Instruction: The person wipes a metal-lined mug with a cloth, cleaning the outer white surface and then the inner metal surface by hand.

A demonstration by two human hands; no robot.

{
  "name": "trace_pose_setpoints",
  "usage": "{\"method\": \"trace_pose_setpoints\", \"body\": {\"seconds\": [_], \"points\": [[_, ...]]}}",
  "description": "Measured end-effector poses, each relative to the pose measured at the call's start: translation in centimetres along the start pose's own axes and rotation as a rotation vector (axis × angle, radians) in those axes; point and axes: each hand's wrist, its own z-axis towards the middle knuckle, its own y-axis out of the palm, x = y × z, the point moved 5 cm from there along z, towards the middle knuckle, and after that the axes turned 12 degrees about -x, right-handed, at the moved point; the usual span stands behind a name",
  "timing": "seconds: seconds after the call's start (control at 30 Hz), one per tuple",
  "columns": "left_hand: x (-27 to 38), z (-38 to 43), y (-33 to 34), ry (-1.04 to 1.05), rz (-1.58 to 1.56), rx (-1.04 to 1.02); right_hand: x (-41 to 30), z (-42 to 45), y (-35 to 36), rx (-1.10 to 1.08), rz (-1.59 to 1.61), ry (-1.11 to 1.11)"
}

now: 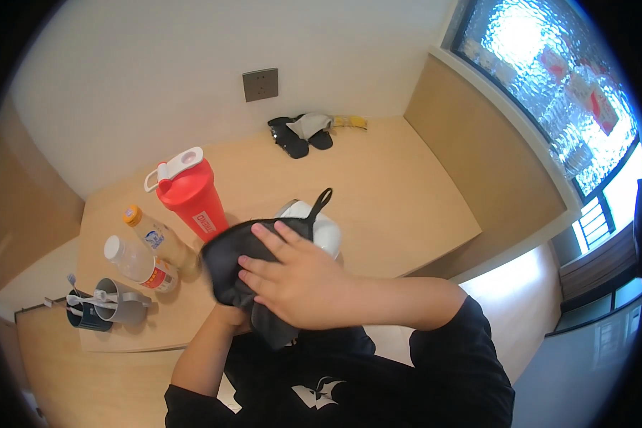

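A dark grey cloth (235, 251) with a black edge and hanging loop is spread in front of me, above the near edge of the wooden tabletop. My right hand (294, 273) lies palm down on its upper side, fingers apart and pointing left. Most of my left hand (236, 316) is hidden under the cloth; only the part by the wrist shows, so its grip cannot be made out. The cloth's lower part hangs in folds towards my lap. Behind it sits a rounded white object (327, 234), partly covered from view.
A red shaker bottle (192, 187), an orange-capped bottle (163, 238) and a white-capped bottle (139, 265) stand left on the tabletop (385, 192). A grey mug (125, 305) and dark cup (88, 315) with toothbrushes stand nearer. Dark flat items (291, 142) lie by the wall.
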Motion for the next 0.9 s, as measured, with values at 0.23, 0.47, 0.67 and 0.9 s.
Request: {"method": "trace_pose_setpoints", "body": {"seconds": [0.23,0.47,0.67,0.9], "points": [[2.2,-0.4,-0.1,0.011,0.418,-0.027,6.0,0.4,-0.7,-0.051,0.312,0.453],[2.1,-0.9,-0.4,0.009,0.642,0.005,15.0,-5.0,8.7,0.187,1.900,0.729],[6.9,1.3,4.7,-0.098,0.398,0.127,13.9,-4.6,6.5,0.092,1.611,0.680],[3.7,0.9,3.3,-0.220,0.401,0.065,8.0,-3.1,0.3,0.168,0.692,0.295]]}}
